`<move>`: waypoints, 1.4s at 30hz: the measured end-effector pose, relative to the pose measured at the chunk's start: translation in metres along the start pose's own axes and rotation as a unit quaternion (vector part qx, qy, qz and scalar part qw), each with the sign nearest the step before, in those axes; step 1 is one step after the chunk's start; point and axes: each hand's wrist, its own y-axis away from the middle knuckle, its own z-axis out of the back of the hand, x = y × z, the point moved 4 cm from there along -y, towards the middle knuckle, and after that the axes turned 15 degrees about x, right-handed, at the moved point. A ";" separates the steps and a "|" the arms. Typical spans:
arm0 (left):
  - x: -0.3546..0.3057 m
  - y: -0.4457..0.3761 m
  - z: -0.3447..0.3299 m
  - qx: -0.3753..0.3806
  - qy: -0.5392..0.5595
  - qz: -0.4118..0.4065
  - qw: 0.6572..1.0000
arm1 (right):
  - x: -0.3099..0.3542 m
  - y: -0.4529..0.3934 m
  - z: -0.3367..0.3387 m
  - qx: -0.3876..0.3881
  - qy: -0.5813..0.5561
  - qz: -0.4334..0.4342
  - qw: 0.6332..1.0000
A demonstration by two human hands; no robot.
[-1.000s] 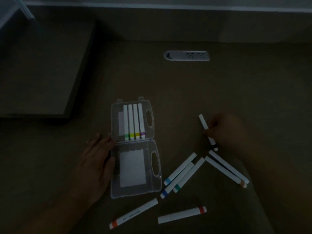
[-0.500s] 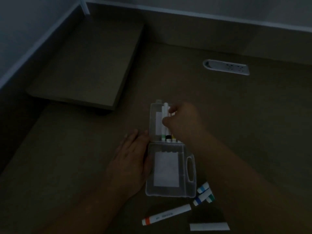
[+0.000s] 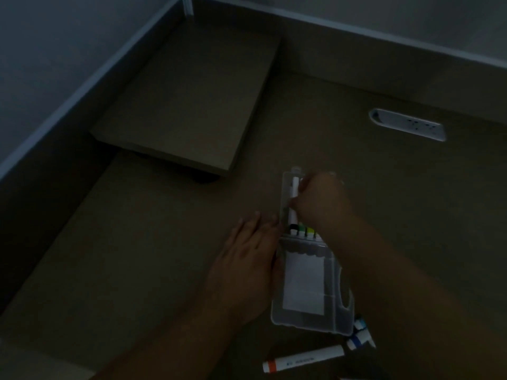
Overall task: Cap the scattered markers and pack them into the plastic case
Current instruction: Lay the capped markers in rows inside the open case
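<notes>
- The right hand [image 3: 319,202] pinches a black-capped marker [image 3: 293,207] over the far half of the open case [image 3: 285,193], at 12 o'clock in the case.
- The marker's long axis runs 12 to 6, parallel to the packed markers [image 3: 308,231]; its slot lies at 9 o'clock from them.
- The left hand [image 3: 247,259], fingers flat and grasping nothing, steadies the case's 9 o'clock edge.
- An orange marker [image 3: 303,362] and blue-capped markers [image 3: 359,335] wait at 6 o'clock, nearer the right hand.
</notes>
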 end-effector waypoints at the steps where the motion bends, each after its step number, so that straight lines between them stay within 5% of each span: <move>1: 0.000 0.000 0.000 0.001 -0.001 -0.003 1.000 | -0.002 -0.002 -0.001 0.019 -0.017 -0.001 1.000; 7: -0.001 0.001 0.001 0.008 -0.008 -0.008 1.000 | -0.006 -0.006 -0.001 0.082 -0.005 0.011 0.997; 14: -0.002 0.001 0.002 0.019 -0.017 0.004 1.000 | -0.009 -0.001 -0.009 0.004 0.034 0.029 0.999; 23: -0.001 0.000 0.000 0.002 -0.006 0.010 1.000 | -0.015 0.011 0.004 0.019 -0.040 0.060 0.997; 27: 0.005 -0.001 -0.001 0.001 0.003 0.020 1.000 | -0.061 0.036 0.031 0.081 -0.175 0.009 0.981; 31: 0.004 -0.003 -0.005 -0.005 0.008 0.023 1.000 | -0.136 0.071 0.068 0.040 -0.133 -0.036 0.990; 36: 0.001 -0.002 -0.006 -0.010 0.004 0.030 0.999 | -0.216 0.115 0.083 0.143 -0.115 -0.121 0.976; 42: 0.008 -0.005 -0.011 0.001 0.011 0.035 0.999 | -0.244 0.147 0.073 0.179 -0.113 -0.128 0.969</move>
